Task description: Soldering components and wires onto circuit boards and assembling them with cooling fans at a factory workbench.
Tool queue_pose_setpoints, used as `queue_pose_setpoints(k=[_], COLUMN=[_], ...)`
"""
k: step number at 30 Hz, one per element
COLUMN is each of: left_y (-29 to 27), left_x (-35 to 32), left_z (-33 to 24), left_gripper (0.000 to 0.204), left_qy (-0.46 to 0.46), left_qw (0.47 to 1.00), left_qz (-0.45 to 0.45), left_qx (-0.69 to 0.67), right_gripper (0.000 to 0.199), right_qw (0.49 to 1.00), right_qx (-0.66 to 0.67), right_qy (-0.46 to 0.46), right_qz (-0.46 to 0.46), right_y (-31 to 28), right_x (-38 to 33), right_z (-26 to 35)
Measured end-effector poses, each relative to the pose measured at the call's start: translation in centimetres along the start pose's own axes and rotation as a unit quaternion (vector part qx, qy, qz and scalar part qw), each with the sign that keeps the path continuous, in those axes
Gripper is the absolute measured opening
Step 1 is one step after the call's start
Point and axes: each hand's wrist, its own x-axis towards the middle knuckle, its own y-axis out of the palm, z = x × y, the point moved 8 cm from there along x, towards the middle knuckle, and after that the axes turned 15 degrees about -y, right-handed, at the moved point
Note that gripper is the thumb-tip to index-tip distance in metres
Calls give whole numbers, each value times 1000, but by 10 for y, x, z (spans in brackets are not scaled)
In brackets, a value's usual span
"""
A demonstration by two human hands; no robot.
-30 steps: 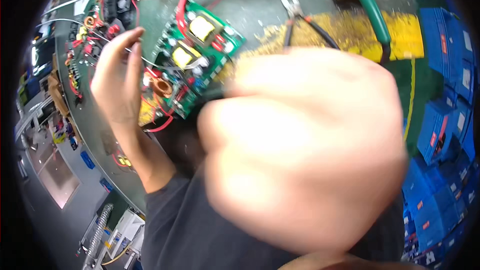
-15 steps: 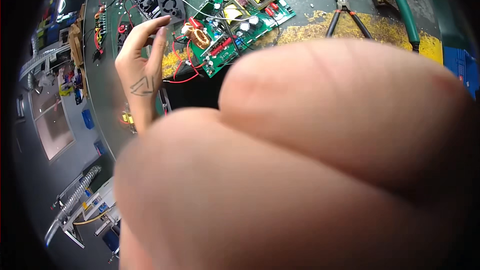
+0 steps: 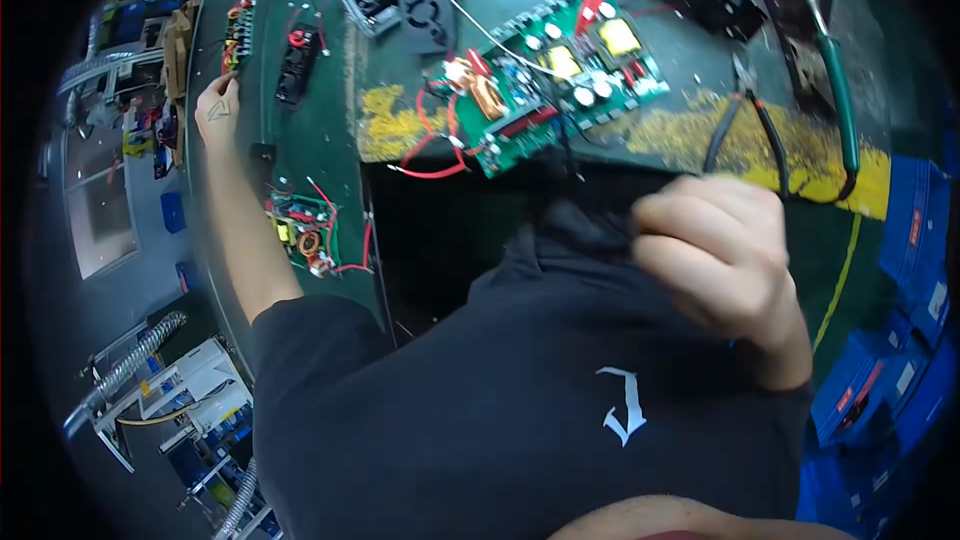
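My left hand (image 3: 218,112) reaches far out to the left bench, its fingers curled at the near end of a narrow circuit board with red and yellow parts (image 3: 240,32). What its fingertips hold, if anything, is too small to make out. In front of my chest my right hand (image 3: 715,255) is a closed fist, slightly blurred. Dark cloth of my black T-shirt (image 3: 520,370) bunches up toward it and seems gripped in it. Beyond the fist, a green power circuit board (image 3: 560,75) with yellow transformers, a copper coil and red wires lies at the bench edge.
Diagonal cutters (image 3: 745,120) and a green-handled soldering iron (image 3: 838,90) lie at the right. Black fan panels (image 3: 425,5) stand behind the green board. A smaller wired board (image 3: 305,230) sits near my left forearm. Blue bins (image 3: 915,210) stand at the far right.
My right arm and hand, which filled the view up close, have dropped to chest height. My left hand has moved left, from beside the green board to the narrow board. The view has shifted.
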Motion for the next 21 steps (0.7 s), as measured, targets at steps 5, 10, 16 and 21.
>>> queue_pose_setpoints(k=[5, 10, 16, 21], left_y=[52, 85, 133, 111], left_x=[71, 146, 166, 162], left_z=[44, 97, 93, 100], left_gripper=[50, 70, 56, 45], left_qy=[-36, -54, -205, -180], left_qw=[993, 975, 960, 964], left_qz=[-59, -44, 24, 70], left_qx=[92, 211, 191, 181], right_gripper=[7, 12, 12, 19], right_qw=[981, 943, 881, 864], right_qx=[-13, 8, -11, 7], right_qy=[188, 313, 428, 450], right_qz=[-31, -110, -200, -225], right_y=[-27, -40, -53, -55], right_x=[-39, -85, -140, -162], right_z=[-14, -19, -13, -18])
